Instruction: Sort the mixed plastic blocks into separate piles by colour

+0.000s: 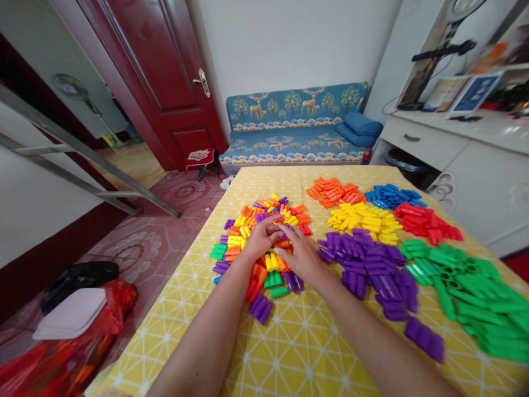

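A mixed heap of small plastic tubes (248, 231) in many colours lies on the yellow patterned tablecloth (297, 342). My left hand (261, 237) rests on the heap with fingers curled, pinching something I cannot make out. My right hand (301, 255) lies on the heap right beside it, fingers stretched toward the left hand's fingertips. Sorted piles lie to the right: orange (334, 193), blue (390, 196), yellow (363, 218), red (425, 220), purple (372, 262) and green (467, 286).
The table's left edge drops to a tiled floor with a red bag (74, 336) and a black item. A dark red door (165, 82), a blue patterned sofa (295, 129) and white cabinets (463, 160) stand behind and right.
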Motion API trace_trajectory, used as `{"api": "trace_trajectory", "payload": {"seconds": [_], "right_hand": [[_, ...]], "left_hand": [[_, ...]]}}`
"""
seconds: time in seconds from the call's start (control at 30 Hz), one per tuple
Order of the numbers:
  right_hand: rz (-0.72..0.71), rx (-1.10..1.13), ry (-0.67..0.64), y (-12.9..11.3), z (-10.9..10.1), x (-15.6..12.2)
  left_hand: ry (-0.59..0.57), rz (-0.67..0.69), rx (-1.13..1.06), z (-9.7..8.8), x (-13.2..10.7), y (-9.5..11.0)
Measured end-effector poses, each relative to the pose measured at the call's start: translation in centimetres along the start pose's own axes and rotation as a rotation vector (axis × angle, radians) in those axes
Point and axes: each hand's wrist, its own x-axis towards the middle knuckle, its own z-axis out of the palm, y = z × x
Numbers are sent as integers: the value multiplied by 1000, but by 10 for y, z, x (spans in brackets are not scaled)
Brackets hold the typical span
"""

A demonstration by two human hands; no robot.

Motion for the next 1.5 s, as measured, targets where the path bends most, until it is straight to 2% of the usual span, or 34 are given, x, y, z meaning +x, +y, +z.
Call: {"api": "trace_trajectory", "payload": {"seconds": [0.2, 0.27, 0.33, 0.4, 0.47, 0.53, 0.6, 0.67, 0.73, 0.93, 1.07, 1.17, 1.27, 1.33, 1.4, 1.5], "right_hand": [[-31, 211, 226, 16, 12, -1], [-23, 226, 244, 16, 12, -2], [-7, 217, 244, 15, 11, -3], [3, 211, 244, 14, 10, -4], [0, 216, 243, 13, 9, -4], [0, 221, 241, 14, 10, -4], [9, 220, 242, 14, 12, -3], [16, 218, 244, 15, 13, -3], [18, 216, 242, 15, 13, -3], [19, 213, 244, 13, 13, -2], [15, 206, 248, 14, 14, -3], [7, 204, 247, 15, 14, -3], [-7, 203, 242, 15, 12, -2], [-15, 206, 236, 14, 11, -2], [-16, 218, 232, 14, 11, -2], [-12, 228, 235, 14, 11, -2]], "left_hand": [[82, -11, 161, 4, -2, 8], [167, 9, 212, 3, 0, 12], [284, 21, 245, -6, 4, 17], [408, 20, 256, -25, 7, 23], [532, 6, 298, -54, 7, 27], [653, -66, 466, -84, 2, 27], [713, -192, 631, -109, -6, 23], [674, -370, 618, -123, -14, 15], [629, -429, 581, -126, -18, 6], [421, -298, 366, -111, -13, -8], [397, -225, 338, -96, -4, -7], [347, -124, 317, -74, 1, 0], [190, -60, 272, -51, 2, 14], [101, -28, 233, -44, 0, 28], [82, 2, 229, -48, -6, 42], [152, 15, 378, -76, -30, 59]]}}
